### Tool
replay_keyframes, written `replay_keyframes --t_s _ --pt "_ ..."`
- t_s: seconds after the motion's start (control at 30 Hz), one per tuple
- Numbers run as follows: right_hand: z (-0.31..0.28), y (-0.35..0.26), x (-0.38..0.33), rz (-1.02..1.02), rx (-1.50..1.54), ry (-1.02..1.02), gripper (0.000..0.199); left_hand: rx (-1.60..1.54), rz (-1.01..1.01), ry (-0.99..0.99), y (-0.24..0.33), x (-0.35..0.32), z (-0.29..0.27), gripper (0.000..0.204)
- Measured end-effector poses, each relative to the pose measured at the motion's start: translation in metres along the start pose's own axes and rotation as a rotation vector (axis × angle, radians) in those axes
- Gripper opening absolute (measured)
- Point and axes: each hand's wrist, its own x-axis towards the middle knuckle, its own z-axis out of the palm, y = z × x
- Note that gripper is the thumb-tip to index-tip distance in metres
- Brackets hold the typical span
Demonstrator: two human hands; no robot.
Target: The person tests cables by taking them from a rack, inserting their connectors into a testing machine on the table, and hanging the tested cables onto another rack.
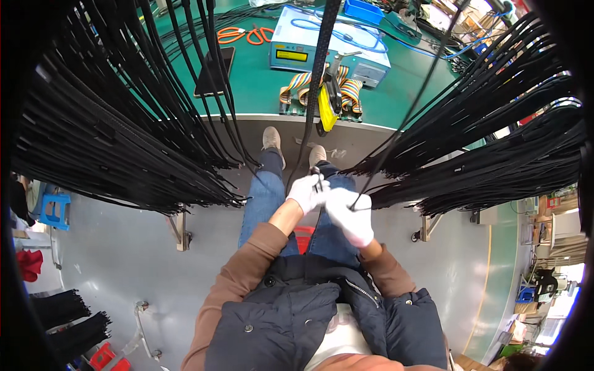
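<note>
Both my hands wear white gloves and meet above my lap. My left hand (306,194) is closed round a black cable end (317,175), whose small dark tip sticks up past the fingers. Close beside it, my right hand (350,213) is slightly blurred and closed on a thin black cable (396,137) that comes down from the upper right. A thicker braided black cable (317,68) hangs from the top centre and runs down near my left hand. The fingertips overlap, so the exact grip is partly hidden.
Thick bundles of black cables (124,148) (489,148) hang at both sides. Ahead, a green bench (250,83) bears a blue tester (331,46), rainbow ribbon cables (301,80), a yellow-and-black clamp-like piece (328,106), a phone (215,72) and orange-handled scissors (230,34).
</note>
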Motion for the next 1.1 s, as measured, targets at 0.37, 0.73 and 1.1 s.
replay_keyframes --t_s 0.37,0.73,1.1 --pt "-0.042 0.026 0.034 0.168 -0.361 -0.012 0.021 0.367 0.643 -0.116 0.002 -0.036 0.032 0.049" --pt "-0.033 0.038 0.084 0.429 0.937 0.048 0.024 0.207 0.719 0.078 0.066 -0.052 0.035 0.030" --pt "-0.042 0.056 0.102 0.340 1.225 -0.093 0.022 -0.197 0.435 -0.333 0.106 -0.022 0.028 0.028"
